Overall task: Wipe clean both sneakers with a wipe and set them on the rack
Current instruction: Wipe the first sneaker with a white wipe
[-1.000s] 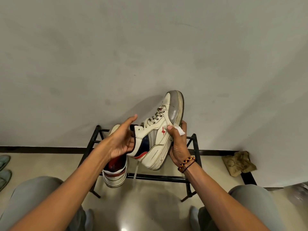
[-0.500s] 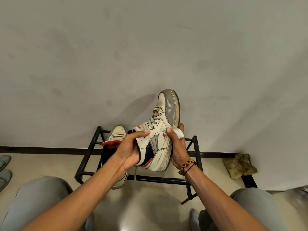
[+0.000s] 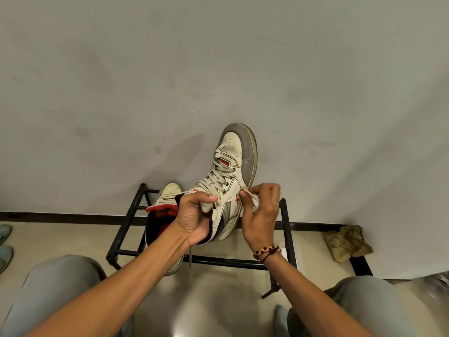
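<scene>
A white high-top sneaker (image 3: 233,161) with a grey toe cap and red marks is held up in front of the wall, toe upward. My left hand (image 3: 194,215) grips its collar and tongue. My right hand (image 3: 261,215) pinches a small white wipe (image 3: 254,199) against the sneaker's side near the red mark. The second sneaker (image 3: 162,215) sits on the left part of the black metal rack (image 3: 286,229), largely hidden by my left hand and forearm.
The rack stands on a pale glossy floor against a grey wall. A crumpled tan cloth (image 3: 347,242) lies on the floor to the right. Parts of blue-grey shoes (image 3: 4,244) show at the left edge. My grey-trousered knees frame the bottom.
The held sneaker has turned so its laces and tongue face me and its toe stands higher. My left thumb moved onto the collar; my right hand shifted from the sole edge to the side panel.
</scene>
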